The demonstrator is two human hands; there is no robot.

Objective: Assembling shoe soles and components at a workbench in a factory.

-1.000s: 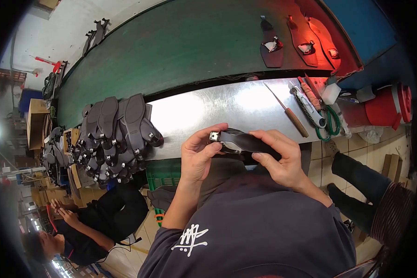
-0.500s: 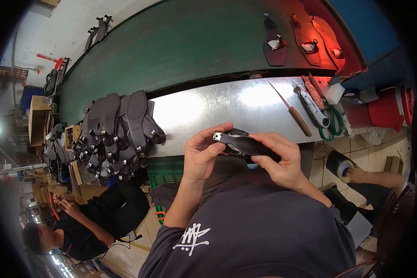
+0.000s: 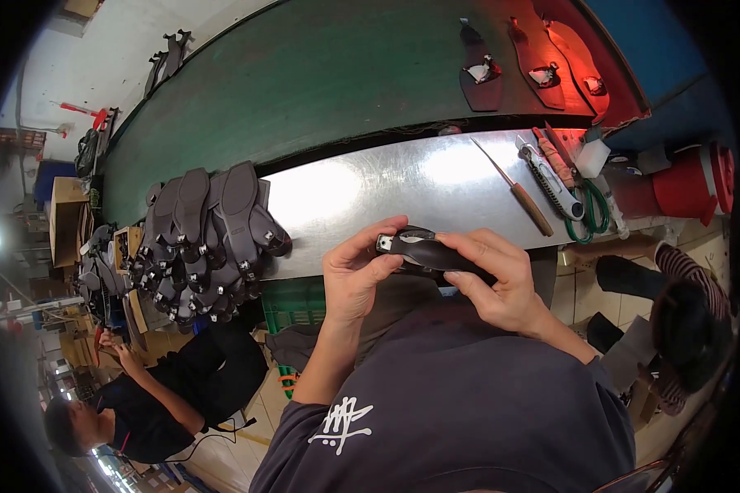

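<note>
In front of my chest both hands hold a black shoe sole (image 3: 440, 254), bent into a curve. A small silvery piece (image 3: 385, 243) shows at its left end. My left hand (image 3: 358, 271) pinches that end between thumb and fingers. Gripping the other end is my right hand (image 3: 493, 275), thumb below and fingers on top. The sole's underside is hidden. To the left lies a heap of dark grey soles (image 3: 193, 209), with small shiny pieces at their lower ends, overhanging the metal bench (image 3: 345, 193).
On the bench's right lie an awl (image 3: 520, 197), a utility knife (image 3: 553, 185) and a green cord (image 3: 604, 215). Several soles (image 3: 481, 78) rest on the green surface (image 3: 345, 74) under red light. A person (image 3: 140, 394) sits at left; another person (image 3: 691, 320) bends at right.
My hands and the sole stay nearly in place. The person at right has leaned in, an arm now reaching toward the bench. The person at left has lowered their hands slightly.
</note>
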